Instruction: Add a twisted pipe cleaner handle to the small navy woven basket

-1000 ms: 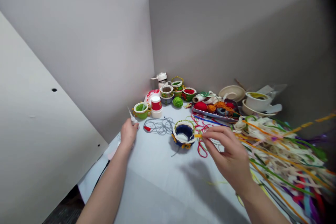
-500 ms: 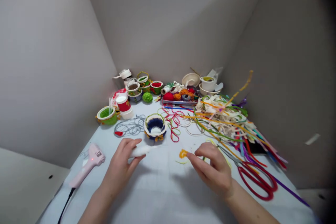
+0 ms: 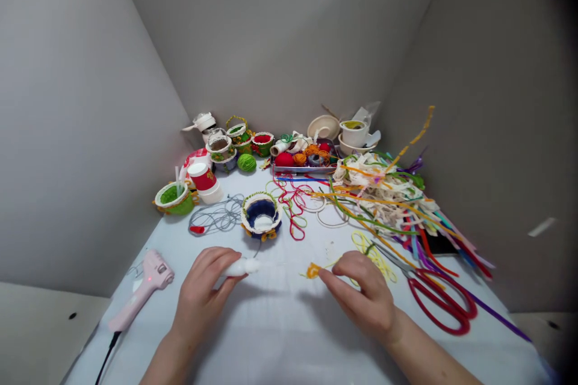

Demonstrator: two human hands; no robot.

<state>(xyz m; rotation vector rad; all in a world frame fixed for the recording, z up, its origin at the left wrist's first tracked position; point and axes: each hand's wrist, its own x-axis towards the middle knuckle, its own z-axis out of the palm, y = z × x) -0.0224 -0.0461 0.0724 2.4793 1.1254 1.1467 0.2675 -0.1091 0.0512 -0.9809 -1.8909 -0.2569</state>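
Observation:
My left hand (image 3: pixel 211 280) is closed around a small white squeeze bottle (image 3: pixel 241 266), whose pale tip points right. Between thumb and finger of my right hand (image 3: pixel 363 292) is a small orange pipe-cleaner flower (image 3: pixel 312 271). A gap separates the bottle's tip from the flower. Just beyond the hands stands a dark blue basket (image 3: pixel 262 216) with a white rim, a green twisted edge and orange trim in front. Loose yellow yarn (image 3: pixel 377 258) lies behind my right hand.
A pink glue gun (image 3: pixel 144 289) with a lit red light lies left. Red-handled scissors (image 3: pixel 442 301) lie right, below a heap of pipe cleaners and cream strips (image 3: pixel 379 192). Small baskets (image 3: pixel 176 198), a red-and-white cup (image 3: pixel 203 177) and a yarn tray (image 3: pixel 307 169) stand further back.
The view has shifted slightly, moving the table things left and up. Both hands keep their hold, and the orange flower sits slightly lower in view.

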